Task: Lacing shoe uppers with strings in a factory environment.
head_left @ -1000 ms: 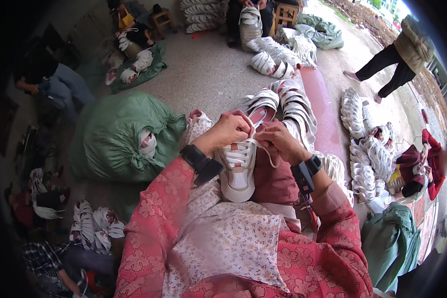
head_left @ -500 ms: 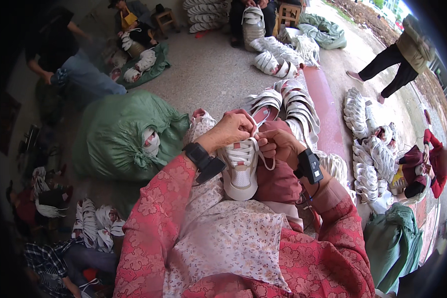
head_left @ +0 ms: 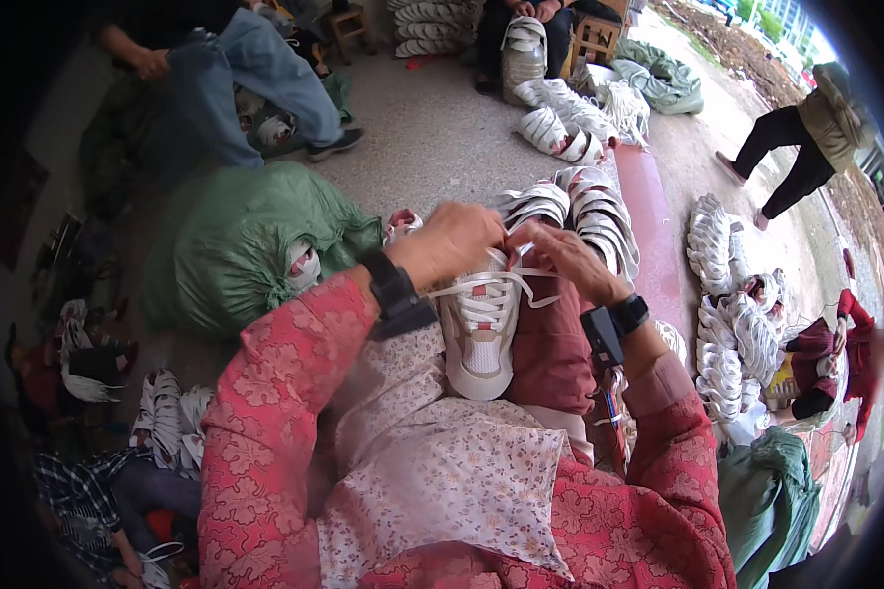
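A white and beige sneaker (head_left: 479, 334) rests on my lap, toe toward me, with a white mesh toe and small red parts beneath its lacing. White shoelace (head_left: 489, 306) crosses its front, and loose lengths stick out to both sides near the top. Over the ankle end, my left hand (head_left: 450, 242) is closed and partly blurred; its fingertips meet those of the other hand, and what they hold is hidden. My right hand (head_left: 568, 257) pinches a bit of white lace beside the tongue. Both wrists carry black devices.
A bulging green sack (head_left: 250, 250) stands at my left. Nested rows of white shoes (head_left: 601, 226) lie beyond my knees, with more stacks (head_left: 722, 339) at right. A person in jeans (head_left: 265, 83) is at far left, and another person (head_left: 805, 137) stands outside.
Both my hands have risen slightly off the lacing toward the shoe's ankle end, and lace now sticks out on the left too. The person in jeans has moved right.
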Demonstrator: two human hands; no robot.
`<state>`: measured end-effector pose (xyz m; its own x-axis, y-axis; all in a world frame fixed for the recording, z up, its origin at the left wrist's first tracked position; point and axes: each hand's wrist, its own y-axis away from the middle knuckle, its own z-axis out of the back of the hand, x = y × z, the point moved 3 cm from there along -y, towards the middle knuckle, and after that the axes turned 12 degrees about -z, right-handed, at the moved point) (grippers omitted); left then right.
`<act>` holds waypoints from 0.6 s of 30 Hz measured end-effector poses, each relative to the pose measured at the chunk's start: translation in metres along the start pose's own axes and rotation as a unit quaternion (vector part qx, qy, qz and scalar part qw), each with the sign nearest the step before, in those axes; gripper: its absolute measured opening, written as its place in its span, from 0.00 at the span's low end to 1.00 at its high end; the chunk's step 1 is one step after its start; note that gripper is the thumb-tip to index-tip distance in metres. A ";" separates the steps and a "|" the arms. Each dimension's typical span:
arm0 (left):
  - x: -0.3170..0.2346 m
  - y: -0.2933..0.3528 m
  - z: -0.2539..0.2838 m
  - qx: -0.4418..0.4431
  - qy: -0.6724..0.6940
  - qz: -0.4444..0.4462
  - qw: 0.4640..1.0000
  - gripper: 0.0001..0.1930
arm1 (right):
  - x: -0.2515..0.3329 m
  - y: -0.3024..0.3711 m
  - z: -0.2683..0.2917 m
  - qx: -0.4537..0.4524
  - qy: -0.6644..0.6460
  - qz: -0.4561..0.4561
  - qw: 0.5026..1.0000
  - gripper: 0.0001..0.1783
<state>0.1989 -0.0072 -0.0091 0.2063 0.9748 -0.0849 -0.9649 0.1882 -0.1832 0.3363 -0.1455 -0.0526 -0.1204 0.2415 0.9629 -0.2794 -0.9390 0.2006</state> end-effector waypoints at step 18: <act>-0.026 0.145 -0.022 -0.057 0.459 0.350 0.815 0.12 | -0.017 0.018 0.001 0.071 -0.068 0.027 0.995 0.11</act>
<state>0.0574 -0.0077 -0.0552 -0.3026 0.3287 -0.8946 -0.8881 -0.4379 0.1395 0.3344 -0.1666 -0.0653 0.0016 0.1635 0.9865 -0.1367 -0.9773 0.1621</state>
